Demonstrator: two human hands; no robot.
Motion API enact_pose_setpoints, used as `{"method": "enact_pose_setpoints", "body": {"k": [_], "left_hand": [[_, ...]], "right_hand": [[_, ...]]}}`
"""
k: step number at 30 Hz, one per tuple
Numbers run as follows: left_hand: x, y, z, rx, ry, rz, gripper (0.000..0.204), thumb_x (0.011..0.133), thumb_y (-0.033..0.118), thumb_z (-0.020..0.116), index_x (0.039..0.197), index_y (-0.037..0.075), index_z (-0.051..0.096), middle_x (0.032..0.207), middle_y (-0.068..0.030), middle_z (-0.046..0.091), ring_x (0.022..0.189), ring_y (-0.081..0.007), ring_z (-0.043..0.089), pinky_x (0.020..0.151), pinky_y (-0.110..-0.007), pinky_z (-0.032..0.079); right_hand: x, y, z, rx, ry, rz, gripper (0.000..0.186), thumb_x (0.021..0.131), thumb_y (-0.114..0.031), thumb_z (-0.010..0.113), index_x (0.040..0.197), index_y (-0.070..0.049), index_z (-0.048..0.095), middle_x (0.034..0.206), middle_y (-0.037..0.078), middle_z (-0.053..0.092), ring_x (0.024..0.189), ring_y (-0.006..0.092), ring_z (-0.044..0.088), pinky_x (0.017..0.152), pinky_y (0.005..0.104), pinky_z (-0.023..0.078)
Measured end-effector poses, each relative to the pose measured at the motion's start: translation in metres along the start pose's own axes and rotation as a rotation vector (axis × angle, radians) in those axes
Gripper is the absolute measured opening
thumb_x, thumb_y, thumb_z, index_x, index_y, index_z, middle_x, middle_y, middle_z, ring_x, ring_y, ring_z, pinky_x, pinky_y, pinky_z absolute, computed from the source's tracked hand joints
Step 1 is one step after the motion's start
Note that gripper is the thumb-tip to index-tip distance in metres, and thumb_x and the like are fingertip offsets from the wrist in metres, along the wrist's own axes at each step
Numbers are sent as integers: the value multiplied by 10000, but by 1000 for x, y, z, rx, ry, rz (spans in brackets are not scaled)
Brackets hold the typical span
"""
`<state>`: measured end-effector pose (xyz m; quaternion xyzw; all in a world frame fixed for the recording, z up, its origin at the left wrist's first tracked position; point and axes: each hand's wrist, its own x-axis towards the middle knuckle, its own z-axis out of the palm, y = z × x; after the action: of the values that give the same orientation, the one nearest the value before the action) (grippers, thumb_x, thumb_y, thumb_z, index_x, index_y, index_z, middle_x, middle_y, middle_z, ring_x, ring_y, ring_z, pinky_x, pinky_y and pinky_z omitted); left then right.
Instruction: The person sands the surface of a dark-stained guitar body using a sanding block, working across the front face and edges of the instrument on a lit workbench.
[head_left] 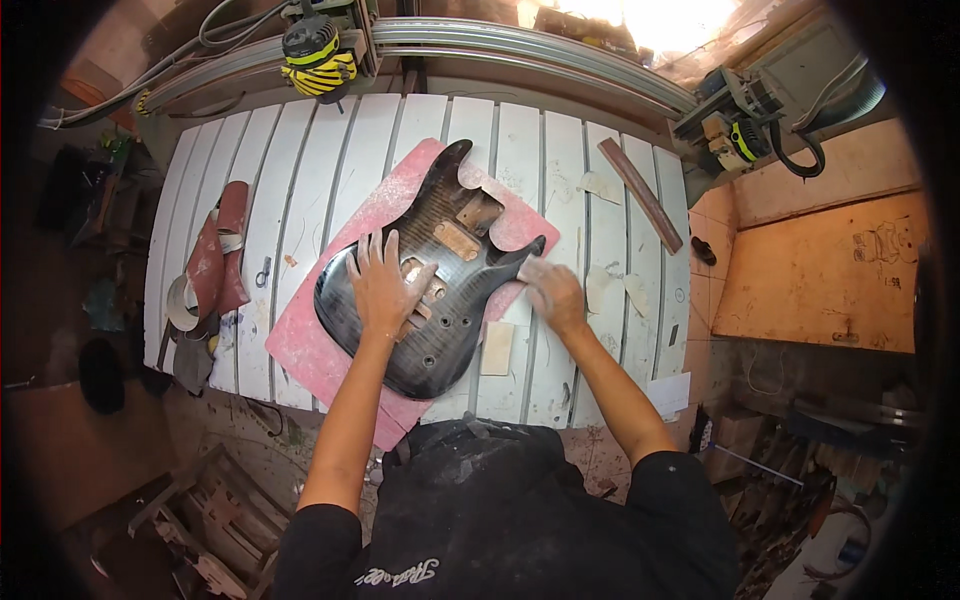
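Note:
A dark, black-stained electric guitar body (450, 290) with wood grain showing lies on a dusty pink mat (305, 320). Bare wood shows in its routed cavities. My left hand (380, 285) rests flat on its upper face beside the middle cavity, fingers spread, holding it down. At the horn on the right side, my right hand (556, 298) has its fingers bent together around a small pale piece of sandpaper (527, 268), pressed to the horn's edge. The fingers partly hide that piece. Just below, a cream rectangular block (497, 348) lies near the body's edge.
The white slatted table (270, 180) carries a brown wooden strip (640, 195), pale paper scraps (602, 187) and rolled reddish abrasive sheets (232, 210). A metal rail (520, 42) spans its far side, with machine heads (318, 55) at left and right. An orange-brown board (825, 275) stands right.

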<state>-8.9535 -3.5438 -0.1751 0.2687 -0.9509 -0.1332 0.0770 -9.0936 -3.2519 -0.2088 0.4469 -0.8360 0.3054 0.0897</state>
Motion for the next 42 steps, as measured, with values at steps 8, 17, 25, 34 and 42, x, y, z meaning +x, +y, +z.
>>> {"method": "enact_pose_setpoints", "body": {"k": [8, 17, 25, 34, 42], "left_hand": [[2, 2, 3, 6, 5, 8, 902, 882, 627, 705, 1536, 39, 506, 1622, -200, 435, 1520, -407, 356, 1257, -582, 224], [3, 4, 2, 17, -3, 2, 894, 880, 624, 705, 1533, 44, 515, 1630, -190, 430, 1530, -388, 348, 1266, -566, 220], [2, 5, 0, 19, -13, 0, 898, 883, 615, 705, 1545, 45, 496, 1630, -216, 421, 1540, -390, 336, 1270, -579, 205], [2, 4, 2, 31, -22, -2, 887, 891, 615, 699, 1545, 50, 496, 1622, -221, 434, 1546, -391, 328, 1269, -585, 204], [1, 2, 4, 18, 1, 16, 890, 889, 610, 703, 1532, 28, 502, 1613, -235, 434, 1532, -412, 337, 1253, -607, 211]], "right_hand": [[-4, -3, 3, -2, 23, 52, 420, 781, -53, 739, 1198, -101, 755, 1263, 103, 731, 1020, 301, 684, 900, 416, 544], [-1, -2, 10, -26, 119, 56, 366, 799, -29, 721, 1151, -124, 763, 1257, 74, 742, 985, 269, 688, 858, 412, 545], [13, 22, 2, -46, 148, 139, 422, 779, -34, 744, 1196, -94, 766, 1281, 129, 728, 1041, 304, 699, 922, 408, 550], [8, 14, -4, -35, 5, 121, 444, 799, -27, 725, 1236, -100, 754, 1332, 101, 715, 1042, 289, 687, 928, 403, 544], [-10, -4, 6, -28, 34, 83, 444, 821, -50, 714, 1258, -128, 748, 1349, 76, 705, 1035, 278, 678, 904, 403, 544]]}}
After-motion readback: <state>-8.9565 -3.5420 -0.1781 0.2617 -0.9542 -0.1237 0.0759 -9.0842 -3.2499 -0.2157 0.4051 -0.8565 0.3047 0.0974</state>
